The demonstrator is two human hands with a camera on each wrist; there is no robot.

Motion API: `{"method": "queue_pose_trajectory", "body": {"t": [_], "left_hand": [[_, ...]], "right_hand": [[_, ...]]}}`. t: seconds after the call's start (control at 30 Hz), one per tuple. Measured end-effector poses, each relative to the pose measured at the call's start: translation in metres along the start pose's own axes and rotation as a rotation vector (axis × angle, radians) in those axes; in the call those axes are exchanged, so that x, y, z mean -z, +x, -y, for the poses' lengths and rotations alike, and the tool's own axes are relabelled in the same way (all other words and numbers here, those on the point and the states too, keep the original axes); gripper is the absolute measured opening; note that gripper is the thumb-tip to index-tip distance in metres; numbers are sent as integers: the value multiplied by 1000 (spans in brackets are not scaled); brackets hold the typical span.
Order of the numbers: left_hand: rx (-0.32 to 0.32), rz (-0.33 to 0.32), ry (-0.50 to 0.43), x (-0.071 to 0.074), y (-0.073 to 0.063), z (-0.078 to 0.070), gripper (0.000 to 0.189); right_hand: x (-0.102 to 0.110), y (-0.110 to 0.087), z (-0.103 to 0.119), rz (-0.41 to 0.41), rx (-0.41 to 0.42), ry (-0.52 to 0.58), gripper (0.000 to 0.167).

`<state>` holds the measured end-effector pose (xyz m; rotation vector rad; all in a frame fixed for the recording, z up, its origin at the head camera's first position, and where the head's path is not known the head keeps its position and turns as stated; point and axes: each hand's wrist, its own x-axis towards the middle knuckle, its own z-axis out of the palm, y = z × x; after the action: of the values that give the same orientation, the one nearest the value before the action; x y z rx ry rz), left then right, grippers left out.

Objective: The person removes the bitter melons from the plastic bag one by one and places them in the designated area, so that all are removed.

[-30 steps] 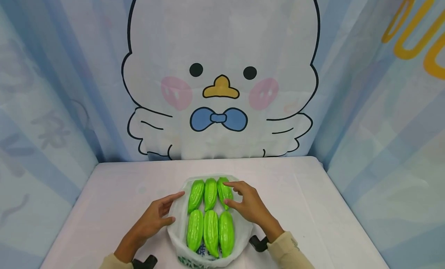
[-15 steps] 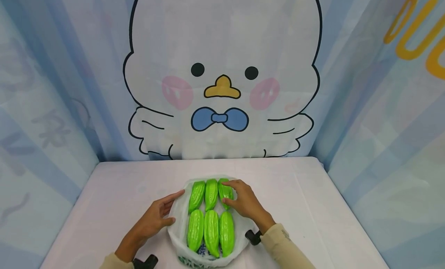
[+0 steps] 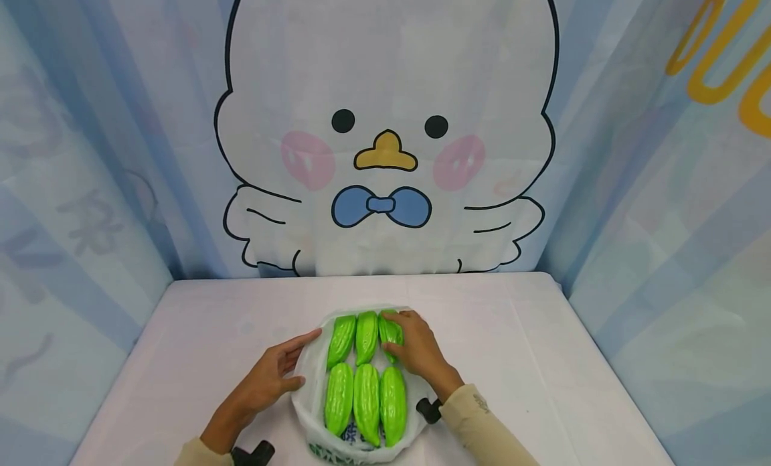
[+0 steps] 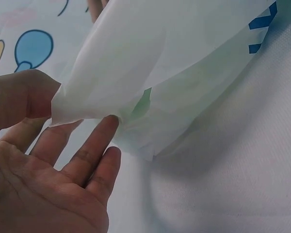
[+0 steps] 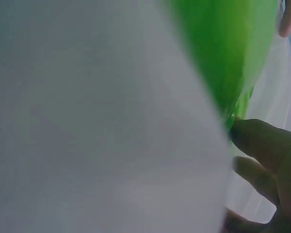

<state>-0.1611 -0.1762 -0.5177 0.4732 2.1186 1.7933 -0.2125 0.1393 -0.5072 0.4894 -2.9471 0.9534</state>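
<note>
Bright green, ridged bitter melons lie in two rows of three inside a white plastic bag [image 3: 307, 406] with its mouth spread open on the table. My right hand [image 3: 418, 345] grips the back right bitter melon [image 3: 391, 332], fingertips at its far end and thumb lower on its side. In the right wrist view the thumb [image 5: 262, 141] meets green skin, while the bag fills much of the picture. My left hand [image 3: 268, 379] rests against the bag's left side, thumb and fingers spread apart. Its fingers [image 4: 94, 150] touch the thin plastic in the left wrist view.
A white cloth covers the table [image 3: 494, 359]. Patterned curtains [image 3: 385, 64] stand behind and at both sides, the back one with a cartoon duck. Black camera mounts [image 3: 253, 454] sit at both wrists, and the front middle bitter melon [image 3: 366, 406] lies over blue print.
My right hand has shifted slightly left and closed in on the back right bitter melon. The left hand stays at the bag's side.
</note>
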Motion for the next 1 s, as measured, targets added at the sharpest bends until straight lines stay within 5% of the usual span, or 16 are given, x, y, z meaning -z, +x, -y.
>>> {"method": "queue_pose_trajectory", "body": {"t": [0.17, 0.47, 1.0], "left_hand": [[-8, 8, 9, -1, 0, 0, 83], [80, -29, -9, -1, 0, -9, 87], [65, -30, -9, -1, -1, -7, 87]], "right_hand": [[1, -2, 0, -9, 4, -2, 59], [11, -11, 7, -17, -20, 39, 59], [31, -29, 7, -51, -48, 219, 56]]}}
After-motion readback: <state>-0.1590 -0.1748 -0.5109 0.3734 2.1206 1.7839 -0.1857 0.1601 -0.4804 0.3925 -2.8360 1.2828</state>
